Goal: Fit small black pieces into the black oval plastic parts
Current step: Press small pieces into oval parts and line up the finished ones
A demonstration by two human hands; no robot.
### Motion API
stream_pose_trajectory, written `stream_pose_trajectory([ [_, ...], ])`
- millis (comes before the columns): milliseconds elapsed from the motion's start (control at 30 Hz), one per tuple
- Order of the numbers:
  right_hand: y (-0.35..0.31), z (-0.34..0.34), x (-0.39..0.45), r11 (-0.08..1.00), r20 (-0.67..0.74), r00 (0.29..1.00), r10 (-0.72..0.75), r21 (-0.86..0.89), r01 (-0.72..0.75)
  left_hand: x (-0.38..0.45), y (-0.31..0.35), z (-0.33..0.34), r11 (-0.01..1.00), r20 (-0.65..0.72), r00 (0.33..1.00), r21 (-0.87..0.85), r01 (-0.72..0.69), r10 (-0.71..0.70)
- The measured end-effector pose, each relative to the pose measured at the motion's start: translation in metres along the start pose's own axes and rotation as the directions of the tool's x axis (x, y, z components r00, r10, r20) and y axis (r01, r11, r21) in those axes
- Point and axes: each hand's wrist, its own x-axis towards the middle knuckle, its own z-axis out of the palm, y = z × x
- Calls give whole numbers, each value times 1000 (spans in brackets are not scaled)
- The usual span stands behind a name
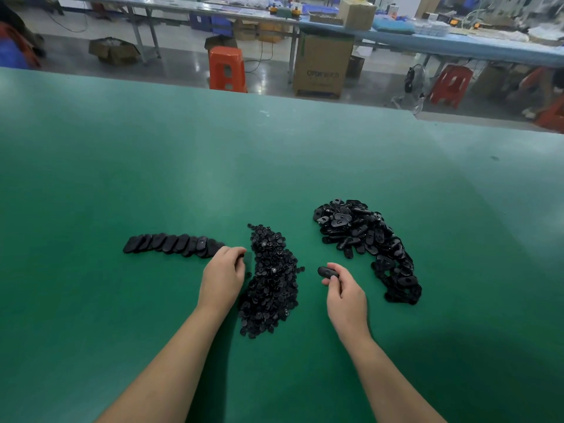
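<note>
A heap of small black pieces (271,279) lies in the middle of the green table (183,166). To its right a curved heap of black oval parts (366,239) spreads toward me. On the left a row of overlapping oval parts (171,245) runs across the table. My left hand (224,277) is at the row's right end with its fingers curled on a black oval part (247,260) beside the small-piece heap. My right hand (343,293) pinches another oval part (328,272) just above the table, between the two heaps.
The table's far edge (305,100) borders an aisle with orange stools (227,68), cardboard boxes (320,65) and a floor fan (413,83). A long blue workbench (457,44) stands behind them.
</note>
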Motion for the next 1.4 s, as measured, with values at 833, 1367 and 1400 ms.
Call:
stream_pose_trajectory([
  [833, -1, -3, -5, 998, 38, 999, -20, 57, 18, 12, 18, -15, 980, 74, 989, 165, 111, -125],
  [1367, -1, -5, -5, 987, 47, 999, -11, 162, 4, 0, 111, 22, 450, 460, 800, -663, 598, -386],
  [1400, 0, -5, -5, 986, 47, 999, -18, 166, 10, 0, 113, 24, 434, 477, 790, -661, 612, -386],
])
